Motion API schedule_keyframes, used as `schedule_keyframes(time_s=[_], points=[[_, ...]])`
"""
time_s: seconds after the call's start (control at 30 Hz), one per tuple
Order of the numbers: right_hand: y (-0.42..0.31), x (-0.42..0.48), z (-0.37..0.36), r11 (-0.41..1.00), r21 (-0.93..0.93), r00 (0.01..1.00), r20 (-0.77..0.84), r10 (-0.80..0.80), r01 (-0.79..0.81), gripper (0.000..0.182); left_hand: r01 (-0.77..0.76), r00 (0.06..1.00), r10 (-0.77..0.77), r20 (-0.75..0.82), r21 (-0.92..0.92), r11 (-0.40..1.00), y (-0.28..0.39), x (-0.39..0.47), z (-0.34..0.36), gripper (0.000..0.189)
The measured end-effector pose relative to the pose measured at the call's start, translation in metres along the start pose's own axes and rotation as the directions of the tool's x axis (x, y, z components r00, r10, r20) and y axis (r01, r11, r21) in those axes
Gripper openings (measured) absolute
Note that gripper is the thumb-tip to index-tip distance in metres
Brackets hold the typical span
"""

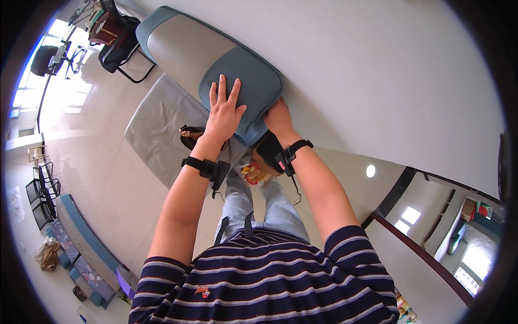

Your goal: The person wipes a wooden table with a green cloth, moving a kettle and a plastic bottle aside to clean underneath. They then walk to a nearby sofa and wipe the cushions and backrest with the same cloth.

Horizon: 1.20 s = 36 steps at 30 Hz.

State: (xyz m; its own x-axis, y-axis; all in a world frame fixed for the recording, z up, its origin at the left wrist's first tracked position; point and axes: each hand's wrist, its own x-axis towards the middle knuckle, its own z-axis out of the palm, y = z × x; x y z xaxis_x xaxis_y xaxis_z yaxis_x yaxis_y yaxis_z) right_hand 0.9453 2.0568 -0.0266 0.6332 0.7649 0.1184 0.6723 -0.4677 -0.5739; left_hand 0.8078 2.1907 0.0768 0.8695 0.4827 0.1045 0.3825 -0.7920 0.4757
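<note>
A blue and beige padded cushion point(190, 44), perhaps a sofa's backrest, stands along the white wall. My left hand point(224, 113) lies on its blue end, palm down with the fingers spread. At the cushion's lower right corner, beside the wall, is my right hand point(278, 117); its fingertips are partly hidden behind the edge, so its grip cannot be made out. Below the cushion spreads a grey padded seat point(162, 117). A dark brown bag or similar item point(189, 137) rests on it, partly behind my left wrist.
A clear bag with colourful contents point(255, 172) and a dark-topped box point(272, 152) are near my legs. The white wall point(364, 81) rises at right. A black chair point(117, 56) stands at upper left, and a blue and beige sofa point(89, 239) at lower left.
</note>
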Motion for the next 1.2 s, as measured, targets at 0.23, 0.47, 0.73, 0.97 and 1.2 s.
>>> schedule_keyframes(time_s=[0.23, 0.47, 0.73, 0.97, 1.2], points=[[-0.009, -0.033, -0.001, 0.948, -0.187, 0.966, 0.029, -0.258, 0.259, 0.035, 0.036, 0.999, -0.036, 0.011, 0.006, 0.999, -0.003, -0.002, 0.001, 0.070], [-0.007, -0.056, -0.018, 0.917, -0.076, 0.918, 0.103, -0.383, 0.392, 0.033, 0.022, 1.000, -0.022, -0.004, -0.002, 1.000, -0.006, 0.000, 0.004, 0.070], [-0.017, -0.060, -0.005, 0.905, -0.233, 0.932, 0.016, -0.363, 0.356, 0.038, 0.004, 1.000, -0.006, -0.024, -0.054, 0.999, 0.001, -0.002, 0.001, 0.068], [0.002, -0.070, 0.006, 0.809, -0.271, 0.852, 0.121, -0.510, 0.522, 0.041, -0.023, 0.994, 0.015, -0.109, -0.067, 0.997, -0.004, -0.008, 0.004, 0.065], [0.019, -0.061, 0.023, 0.672, -0.264, 0.718, 0.348, -0.603, 0.692, 0.034, -0.012, 0.984, -0.069, -0.166, -0.447, 0.894, -0.029, -0.062, -0.007, 0.060]])
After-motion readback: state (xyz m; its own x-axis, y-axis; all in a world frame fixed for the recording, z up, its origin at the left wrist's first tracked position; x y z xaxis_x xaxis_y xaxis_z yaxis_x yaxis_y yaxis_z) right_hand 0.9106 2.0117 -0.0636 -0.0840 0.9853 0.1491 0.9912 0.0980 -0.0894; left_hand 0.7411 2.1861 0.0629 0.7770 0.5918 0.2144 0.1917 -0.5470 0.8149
